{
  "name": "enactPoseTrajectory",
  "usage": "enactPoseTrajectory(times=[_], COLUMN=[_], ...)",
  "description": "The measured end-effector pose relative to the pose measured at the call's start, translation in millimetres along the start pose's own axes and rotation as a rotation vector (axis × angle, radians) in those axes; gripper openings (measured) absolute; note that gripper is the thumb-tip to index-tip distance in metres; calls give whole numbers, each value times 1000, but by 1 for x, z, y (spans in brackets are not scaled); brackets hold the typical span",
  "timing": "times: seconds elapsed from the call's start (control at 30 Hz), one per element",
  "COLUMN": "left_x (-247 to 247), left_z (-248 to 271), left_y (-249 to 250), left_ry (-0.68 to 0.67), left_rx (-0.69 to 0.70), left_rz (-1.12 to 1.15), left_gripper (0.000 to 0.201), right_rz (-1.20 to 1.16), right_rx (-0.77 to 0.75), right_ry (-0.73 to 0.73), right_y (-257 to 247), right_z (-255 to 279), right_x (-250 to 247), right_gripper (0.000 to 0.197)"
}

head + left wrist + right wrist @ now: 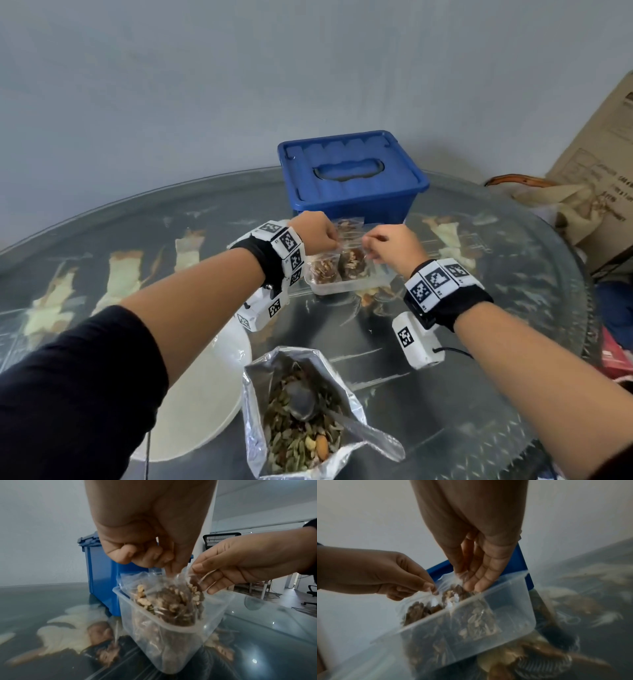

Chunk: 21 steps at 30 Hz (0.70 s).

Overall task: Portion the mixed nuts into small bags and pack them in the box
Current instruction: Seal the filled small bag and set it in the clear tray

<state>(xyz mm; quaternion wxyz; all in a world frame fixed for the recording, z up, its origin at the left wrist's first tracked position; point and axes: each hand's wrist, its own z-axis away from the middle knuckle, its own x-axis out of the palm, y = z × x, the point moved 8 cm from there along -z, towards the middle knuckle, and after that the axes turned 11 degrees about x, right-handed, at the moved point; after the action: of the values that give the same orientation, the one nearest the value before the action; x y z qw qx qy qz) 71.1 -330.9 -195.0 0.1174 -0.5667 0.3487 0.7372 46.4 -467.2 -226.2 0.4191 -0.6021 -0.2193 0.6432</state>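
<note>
A small clear bag of nuts (352,261) stands in a clear plastic container (342,291) in front of a blue lidded box (352,174). My left hand (333,244) pinches the bag's top edge on the left, and my right hand (370,248) pinches it on the right. Seen from the left wrist, my left hand (164,566) holds the bag (168,599) with thumb and curled fingers while my right hand (200,574) pulls the other side. The right wrist view has my right hand (467,582), left hand (431,588) and container (505,608). Another filled bag (323,269) sits beside it.
An open foil pouch of mixed nuts (298,435) with a metal spoon (301,401) inside lies near me. A white plate (202,394) sits to its left on the round glass table (479,394). A cardboard box (603,164) and a cloth bag stand at the right.
</note>
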Motion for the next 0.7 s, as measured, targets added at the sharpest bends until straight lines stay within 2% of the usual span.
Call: enactPoseTrajectory(times=[0.1, 0.33, 0.53, 0.7], left_x=[8, -5, -26, -40], left_z=[-2, 17, 63, 121], left_y=[-5, -7, -10, -21], left_ry=[-18, 67, 125, 188], left_rx=[-19, -26, -84, -154], left_rz=[-29, 66, 85, 80], left_gripper=[26, 30, 31, 29], right_rz=[121, 190, 266, 341], right_rx=[-28, -46, -158, -191], right_ry=[34, 103, 72, 68], right_y=[3, -2, -16, -18], right_z=[-2, 12, 51, 86], right_x=[4, -8, -15, -14], right_gripper=[18, 33, 31, 28])
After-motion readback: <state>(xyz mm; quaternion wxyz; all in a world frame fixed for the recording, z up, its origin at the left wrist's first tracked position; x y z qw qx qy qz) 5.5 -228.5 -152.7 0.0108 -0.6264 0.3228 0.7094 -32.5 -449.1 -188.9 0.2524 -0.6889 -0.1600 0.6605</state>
